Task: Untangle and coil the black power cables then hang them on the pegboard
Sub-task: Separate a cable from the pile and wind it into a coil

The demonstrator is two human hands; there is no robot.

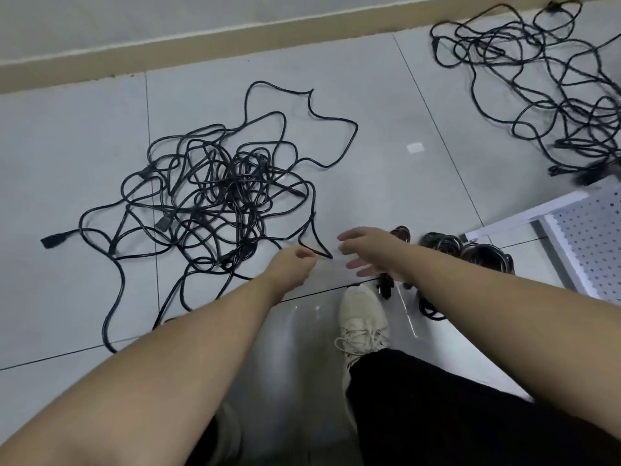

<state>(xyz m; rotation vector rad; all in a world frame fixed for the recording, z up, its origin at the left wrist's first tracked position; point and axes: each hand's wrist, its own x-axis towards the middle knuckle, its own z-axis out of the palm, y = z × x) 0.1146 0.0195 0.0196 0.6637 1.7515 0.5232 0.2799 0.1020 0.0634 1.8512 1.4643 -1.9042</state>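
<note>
Underfoot, the grey tiled floor [386,105] fills most of the view, bounded at twelve o'clock by a tan skirting strip [201,45] along the wall. On it, at about ten o'clock from the hands, lies the big tangle of black power cables [215,193], loops crossing thickly at its middle, with one plug end [50,241] thrown out at nine o'clock and a long loose loop reaching toward one o'clock. A second tangle [554,85] sprawls at two o'clock, well apart from the first, with bare tile between them. The white pegboard [594,243] lies at three o'clock by the frame edge. Just beside it, behind the right wrist, sit coiled cables [447,243], partly hidden. A pale laced shoe [361,317] and a black trouser leg [453,408] occupy six o'clock.

The left hand [294,267] has its fingers curled, pinching a sharp kink of cable [317,252] that runs out of the big tangle's five o'clock edge. The right hand [368,252] is spread, fingers straight and apart, just beside that kink at its three o'clock, holding nothing; whether a fingertip touches the cable cannot be told. No writing or brand can be read anywhere.
</note>
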